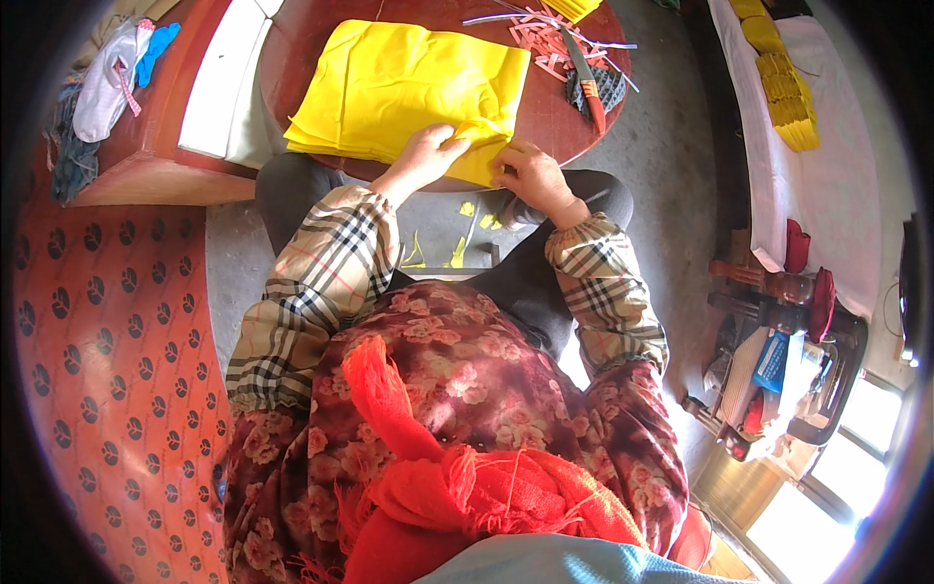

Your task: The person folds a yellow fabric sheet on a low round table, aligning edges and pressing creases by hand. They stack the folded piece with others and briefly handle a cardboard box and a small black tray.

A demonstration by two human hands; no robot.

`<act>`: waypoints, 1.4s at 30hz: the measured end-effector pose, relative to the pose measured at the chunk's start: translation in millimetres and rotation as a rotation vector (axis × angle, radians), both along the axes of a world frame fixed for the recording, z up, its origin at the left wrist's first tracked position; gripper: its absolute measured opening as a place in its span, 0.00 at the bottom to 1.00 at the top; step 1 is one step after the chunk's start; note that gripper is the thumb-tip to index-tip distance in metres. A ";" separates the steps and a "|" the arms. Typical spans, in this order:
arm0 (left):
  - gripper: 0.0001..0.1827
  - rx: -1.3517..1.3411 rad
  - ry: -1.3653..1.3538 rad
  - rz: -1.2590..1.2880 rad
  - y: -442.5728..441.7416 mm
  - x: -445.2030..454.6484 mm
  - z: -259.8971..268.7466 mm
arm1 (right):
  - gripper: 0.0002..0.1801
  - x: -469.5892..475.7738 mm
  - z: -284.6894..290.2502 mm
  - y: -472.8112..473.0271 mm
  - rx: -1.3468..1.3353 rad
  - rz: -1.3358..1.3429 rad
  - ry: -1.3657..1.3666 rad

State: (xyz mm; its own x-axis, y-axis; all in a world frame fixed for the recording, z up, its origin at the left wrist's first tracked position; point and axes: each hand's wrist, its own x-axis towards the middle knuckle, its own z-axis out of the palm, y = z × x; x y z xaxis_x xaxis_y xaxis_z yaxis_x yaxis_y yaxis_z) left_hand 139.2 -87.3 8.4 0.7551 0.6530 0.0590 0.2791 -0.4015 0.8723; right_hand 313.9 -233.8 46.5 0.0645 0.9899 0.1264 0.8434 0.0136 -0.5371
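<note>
A stack of thin yellow sheets [401, 87], of cloth or paper, lies on a round red-brown table [292, 44]. It overhangs the edge nearest me. My left hand [427, 157] grips the near part of the stack, its thumb on top beside a bunched, twisted fold [478, 130]. At the near right corner, my right hand [536, 175] has its fingers curled against the sheets' edge; whether it pinches them is hard to make out. A knife [584, 77] with a red handle rests on dark mesh material [616, 87] to the right.
Red strips [536, 36] and long white strips lie in a heap behind the knife. Another yellow bundle [573, 7] sits at the far edge. Yellow scraps [458, 252] are below, between my legs. More yellow bundles [784, 95] lie on a pale-covered surface at right.
</note>
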 end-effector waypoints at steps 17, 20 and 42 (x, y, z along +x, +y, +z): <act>0.21 -0.070 0.018 -0.078 -0.5 -2.9 3.4 | 0.08 3.1 14.4 27.9 0.007 -0.023 0.074; 0.20 -0.055 0.013 -0.071 -0.3 -2.3 0.4 | 0.08 -1.0 17.6 31.9 0.045 -0.056 0.096; 0.19 0.062 -0.029 0.002 -0.5 -0.4 0.1 | 0.06 3.1 -5.8 8.5 -0.016 0.009 0.027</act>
